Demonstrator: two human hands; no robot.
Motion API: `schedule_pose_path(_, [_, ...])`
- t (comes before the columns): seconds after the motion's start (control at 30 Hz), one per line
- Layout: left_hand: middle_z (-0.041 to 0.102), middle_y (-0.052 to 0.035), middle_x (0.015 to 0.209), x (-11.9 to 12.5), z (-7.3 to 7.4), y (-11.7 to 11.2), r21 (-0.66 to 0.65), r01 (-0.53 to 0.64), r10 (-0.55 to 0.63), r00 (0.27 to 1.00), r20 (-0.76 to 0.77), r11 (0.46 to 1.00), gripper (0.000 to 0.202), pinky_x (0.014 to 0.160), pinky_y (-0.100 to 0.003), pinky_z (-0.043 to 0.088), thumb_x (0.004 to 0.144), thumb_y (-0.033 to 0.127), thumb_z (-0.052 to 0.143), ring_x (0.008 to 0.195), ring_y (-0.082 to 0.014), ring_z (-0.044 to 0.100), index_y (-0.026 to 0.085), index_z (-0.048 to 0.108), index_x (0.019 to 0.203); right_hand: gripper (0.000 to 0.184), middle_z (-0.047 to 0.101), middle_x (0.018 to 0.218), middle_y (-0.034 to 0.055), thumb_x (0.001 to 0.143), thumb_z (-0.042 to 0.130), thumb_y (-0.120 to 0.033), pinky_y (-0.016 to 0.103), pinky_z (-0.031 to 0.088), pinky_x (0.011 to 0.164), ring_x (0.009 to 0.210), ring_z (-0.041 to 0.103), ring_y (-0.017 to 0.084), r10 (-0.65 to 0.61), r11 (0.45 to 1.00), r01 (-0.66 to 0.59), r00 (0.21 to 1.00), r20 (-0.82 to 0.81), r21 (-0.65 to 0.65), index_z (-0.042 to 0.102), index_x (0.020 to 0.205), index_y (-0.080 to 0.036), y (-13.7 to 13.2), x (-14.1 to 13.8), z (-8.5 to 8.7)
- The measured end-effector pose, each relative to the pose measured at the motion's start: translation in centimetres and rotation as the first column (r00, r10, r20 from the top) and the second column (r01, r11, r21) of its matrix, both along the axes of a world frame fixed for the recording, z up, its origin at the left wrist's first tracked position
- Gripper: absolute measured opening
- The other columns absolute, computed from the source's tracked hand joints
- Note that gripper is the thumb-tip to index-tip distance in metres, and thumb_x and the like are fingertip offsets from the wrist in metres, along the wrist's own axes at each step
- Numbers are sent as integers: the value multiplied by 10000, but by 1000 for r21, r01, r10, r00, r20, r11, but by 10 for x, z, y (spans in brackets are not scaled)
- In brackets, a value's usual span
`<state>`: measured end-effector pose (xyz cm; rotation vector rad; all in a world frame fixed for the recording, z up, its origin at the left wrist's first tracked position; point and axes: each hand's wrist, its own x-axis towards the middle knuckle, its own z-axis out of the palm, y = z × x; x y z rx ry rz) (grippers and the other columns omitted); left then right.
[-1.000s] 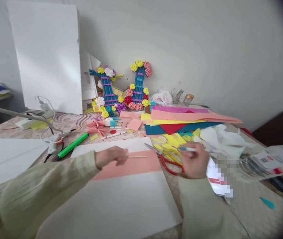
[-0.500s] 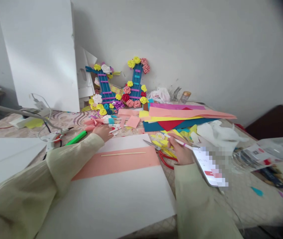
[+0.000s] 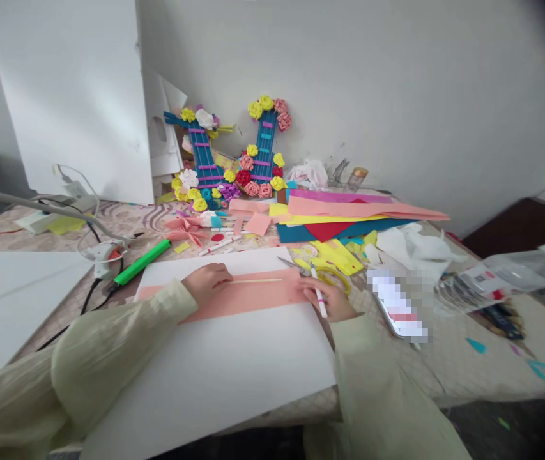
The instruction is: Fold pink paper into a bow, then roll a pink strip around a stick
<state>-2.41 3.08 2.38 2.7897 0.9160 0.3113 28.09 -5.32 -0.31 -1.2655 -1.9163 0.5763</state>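
A strip of salmon-pink paper (image 3: 248,300) lies across a white sheet (image 3: 214,370) in front of me. On the strip rests a thin wooden stick (image 3: 257,280). My left hand (image 3: 207,284) lies over the stick's left end with curled fingers, hiding that end. At the strip's right end, my right hand (image 3: 330,299) touches the paper's edge with its fingertips. A white marker (image 3: 319,295) is held between the fingers of that hand, tip pointing away from me. The blades of a pair of scissors (image 3: 291,263) show just beyond it; their handles are partly hidden.
Coloured paper sheets (image 3: 368,207) are stacked at the back, near flower-covered blue paper decorations (image 3: 262,153). A phone (image 3: 394,306) and a clear plastic bottle (image 3: 497,281) lie at right. At left are a green glue gun-like stick (image 3: 142,262) and cables (image 3: 91,294).
My left hand has come back from the pink scraps onto the stick. My right hand has moved left to the pink strip's end, and its marker has swung more upright.
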Motion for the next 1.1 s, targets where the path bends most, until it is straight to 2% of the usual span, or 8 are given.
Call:
schedule_pose_path(0.17, [582, -49, 815, -13, 15, -27, -31, -14, 17, 996, 86, 999, 250, 699, -229, 421, 844, 261, 354, 754, -128, 531, 157, 581, 849, 286, 643, 960, 68, 762, 505, -230, 355, 455, 800, 916, 580, 201, 73, 997, -72, 997, 36, -30, 586, 1035, -210, -4, -12, 4])
schedule_pose_path(0.33, [596, -38, 841, -19, 25, -65, -208, 30, -8, 994, 105, 978, 243, 717, -223, 426, 845, 263, 368, 788, -123, 545, 170, 591, 870, 295, 634, 960, 74, 773, 484, -209, 356, 445, 794, 915, 571, 205, 172, 984, -168, 983, 58, -63, 582, 1052, -216, 2, -38, 16])
schedule_pose_path(0.4, [600, -34, 853, -18, 24, -73, -275, 22, 8, 994, 108, 961, 245, 720, -223, 429, 849, 264, 363, 792, -120, 550, 174, 589, 880, 300, 631, 959, 74, 787, 469, -217, 351, 443, 797, 920, 569, 196, 180, 981, -179, 984, -3, -77, 559, 1074, -214, 3, -46, 22])
schedule_pose_path(0.53, [601, -41, 868, -17, 19, -75, -331, -22, 53, 995, 84, 943, 260, 734, -241, 432, 853, 266, 349, 805, -130, 555, 170, 589, 883, 291, 629, 936, 70, 811, 449, -247, 316, 470, 749, 863, 591, 164, 177, 958, -218, 961, -212, -189, 509, 1091, -203, -3, -46, 30])
schedule_pose_path(0.63, [598, -47, 881, -16, 14, -74, -334, -32, 56, 996, 63, 942, 268, 752, -257, 429, 855, 264, 340, 828, -142, 550, 167, 589, 883, 338, 624, 905, 62, 737, 566, -229, 314, 484, 725, 797, 599, 152, 206, 933, -277, 934, -293, -228, 500, 1065, -192, -12, -42, 28])
schedule_pose_path(0.8, [587, -48, 887, -14, 10, -77, -307, -43, 74, 993, 91, 951, 252, 751, -260, 428, 854, 256, 346, 831, -145, 544, 169, 580, 881, 291, 614, 775, 30, 688, 613, -182, 314, 492, 697, 725, 587, 136, 138, 962, -201, 941, -309, -183, 540, 969, -188, -24, -41, 18])
schedule_pose_path(0.93, [579, -55, 877, -14, 7, -81, -260, -33, 71, 988, 137, 965, 233, 742, -266, 435, 849, 251, 356, 824, -149, 535, 165, 571, 879, 265, 615, 769, 27, 677, 622, -186, 307, 496, 675, 701, 583, 132, 97, 976, -155, 938, -332, -154, 550, 931, -193, -28, -42, 15])
schedule_pose_path(1.1, [579, -58, 860, -16, 3, -85, -204, -32, 66, 984, 165, 978, 227, 734, -269, 446, 847, 234, 352, 802, -144, 537, 164, 566, 881, 254, 628, 771, 33, 675, 622, -200, 330, 502, 691, 708, 595, 145, 72, 972, -143, 936, -345, -184, 557, 920, -187, -26, -41, 8])
